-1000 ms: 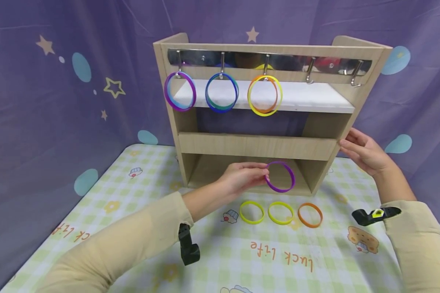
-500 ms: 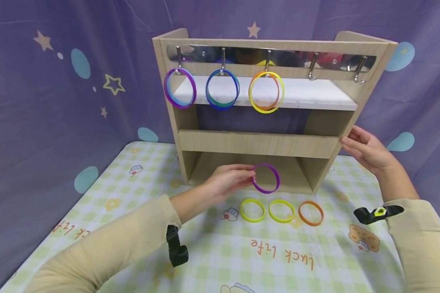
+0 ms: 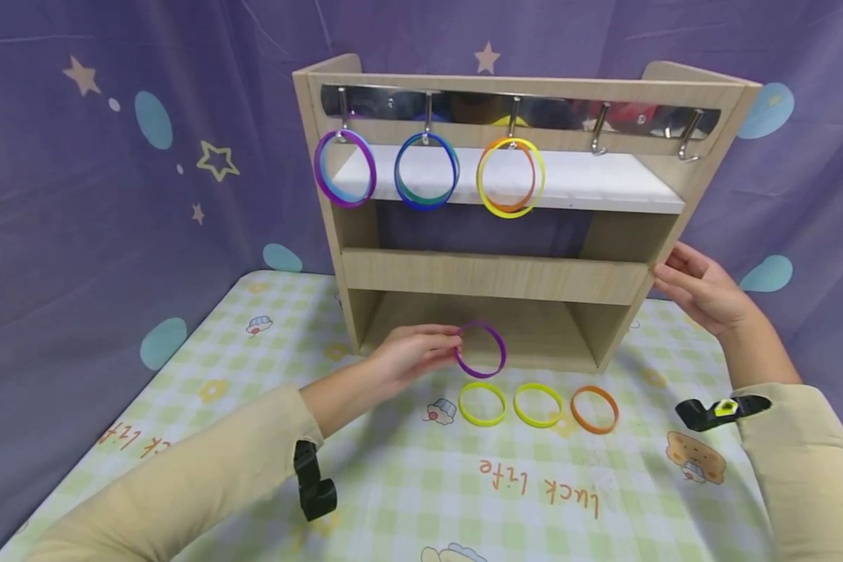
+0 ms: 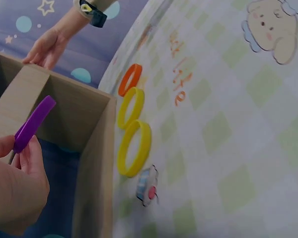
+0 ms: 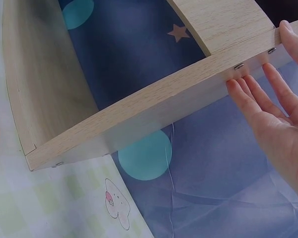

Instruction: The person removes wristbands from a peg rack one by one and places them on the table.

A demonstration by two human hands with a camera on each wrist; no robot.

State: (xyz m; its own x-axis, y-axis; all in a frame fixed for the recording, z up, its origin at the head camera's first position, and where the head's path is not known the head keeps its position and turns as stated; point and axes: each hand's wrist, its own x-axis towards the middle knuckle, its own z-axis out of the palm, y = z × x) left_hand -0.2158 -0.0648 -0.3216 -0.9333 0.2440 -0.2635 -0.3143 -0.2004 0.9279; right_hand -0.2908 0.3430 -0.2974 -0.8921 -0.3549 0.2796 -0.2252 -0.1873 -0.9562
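Observation:
My left hand (image 3: 410, 361) pinches a purple silicone wristband (image 3: 503, 355) by its left edge, in front of the shelf's lower compartment. In the left wrist view, thumb and fingers meet on the near end of that band (image 4: 35, 124). With straight fingers, my right hand (image 3: 706, 290) touches the right side of the wooden shelf unit (image 3: 495, 275). The right wrist view shows its fingertips against the outer panel (image 5: 179, 106) and the thumb at the front edge. On the cloth below lie two yellow wristbands (image 3: 482, 424) and an orange wristband (image 3: 583, 424), in a row.
A metal hook rail (image 3: 562, 109) runs along the shelf's top. From its three left hooks hang purple and light blue bands (image 3: 374, 173), blue and green bands (image 3: 425, 206), and yellow and orange bands (image 3: 509, 215). Two more hooks (image 3: 599, 133) stick out at right.
My left hand has moved left and slightly down with the purple wristband, which now sits just above the left yellow one. My right hand has stayed against the shelf's side.

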